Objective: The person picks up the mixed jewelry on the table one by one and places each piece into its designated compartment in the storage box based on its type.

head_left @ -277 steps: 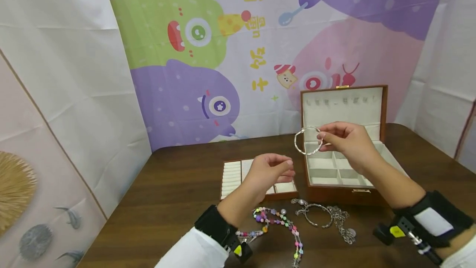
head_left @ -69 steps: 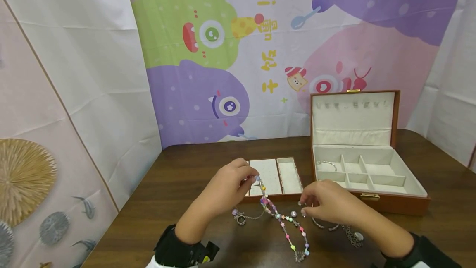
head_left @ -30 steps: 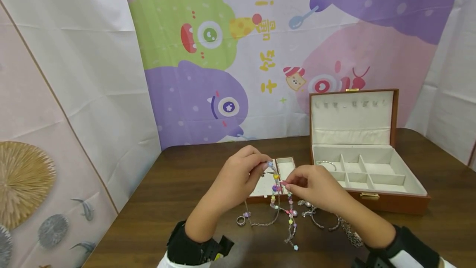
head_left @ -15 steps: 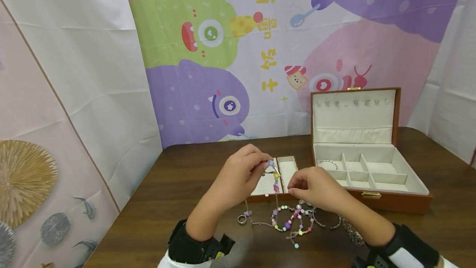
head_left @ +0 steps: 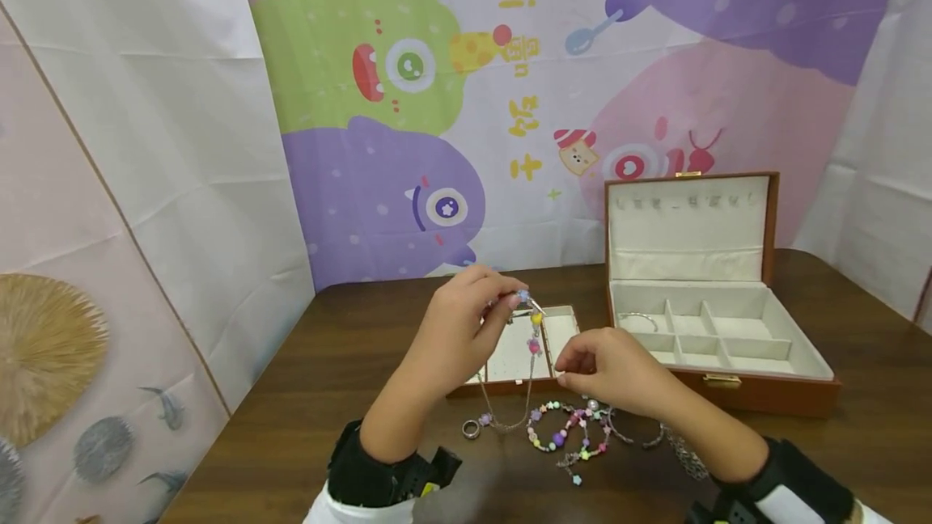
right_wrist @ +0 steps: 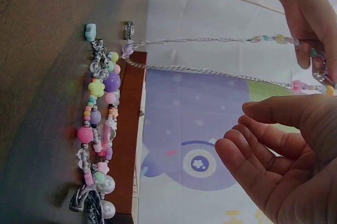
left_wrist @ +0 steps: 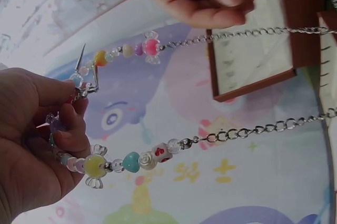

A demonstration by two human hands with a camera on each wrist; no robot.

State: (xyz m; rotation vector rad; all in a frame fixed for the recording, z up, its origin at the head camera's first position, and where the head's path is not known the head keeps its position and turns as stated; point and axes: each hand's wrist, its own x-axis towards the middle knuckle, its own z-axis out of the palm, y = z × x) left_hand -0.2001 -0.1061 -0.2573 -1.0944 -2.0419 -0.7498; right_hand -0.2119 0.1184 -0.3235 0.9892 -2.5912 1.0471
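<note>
My left hand (head_left: 455, 330) pinches a beaded necklace (head_left: 535, 346) above the table, its beads and silver chain hanging in a loop. In the left wrist view the necklace (left_wrist: 95, 166) shows candy-shaped beads, a rose bead, a dice-like bead and silver spikes by the fingertips. A silver ring (right_wrist: 129, 29) is at the low end of the chain. My right hand (head_left: 619, 370) hovers right of the necklace, fingers loosely bent and holding nothing. Below it, colourful beaded bracelets (head_left: 558, 440) lie overlapping on the table, a star charm at one end.
An open brown jewelry box (head_left: 772, 395) with cream compartments stands at the right, a silver bangle (head_left: 638, 315) in its left compartment. Behind the hands lies a shallow jewelry tray (head_left: 502, 386). Another bangle (head_left: 650, 445) and tangled silver chains (head_left: 688, 459) lie beneath the right forearm.
The silver bangle once in my right hand now sits in the box. My left hand lifted the necklace; my right hand drew the beaded bracelets off it and let them drop onto the table.
</note>
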